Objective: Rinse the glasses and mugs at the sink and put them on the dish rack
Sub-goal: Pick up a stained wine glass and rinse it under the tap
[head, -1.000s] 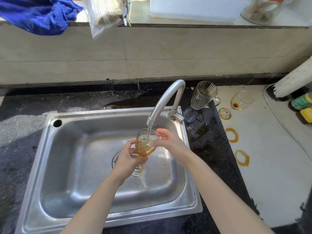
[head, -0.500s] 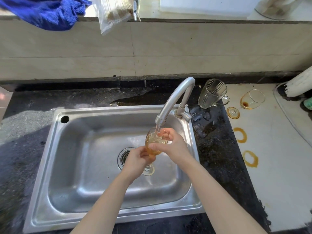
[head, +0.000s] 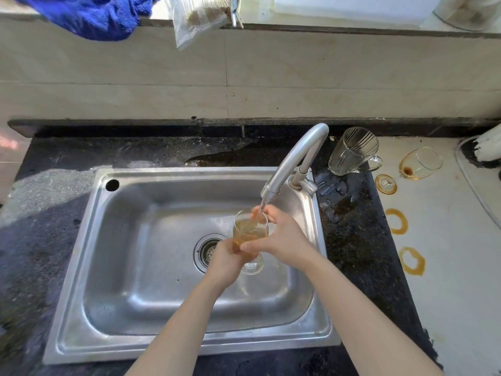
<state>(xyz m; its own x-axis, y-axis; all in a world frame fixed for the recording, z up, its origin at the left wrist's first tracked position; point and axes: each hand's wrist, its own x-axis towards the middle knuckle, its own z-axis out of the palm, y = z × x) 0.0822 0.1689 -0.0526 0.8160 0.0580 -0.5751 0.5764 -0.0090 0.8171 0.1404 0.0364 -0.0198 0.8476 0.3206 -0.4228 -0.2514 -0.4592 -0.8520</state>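
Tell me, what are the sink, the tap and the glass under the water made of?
The sink looks like stainless steel, brushed: silvery with soft glare. The tap seems metal too, with a duller satin grey finish. The glass is probably real glass, clear and smooth, since you can see right through it, though clear plastic can't be ruled out.

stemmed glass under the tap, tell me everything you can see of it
The stemmed glass is clear, with a round bowl, a mostly hidden stem and a round foot. The bowl holds amber-brown water. It is near upright over the sink, under the faucet spout, whose stream runs into it. The left hand grips its lower bowl; the right hand lays its thumb across the bowl, fingers at the rim.
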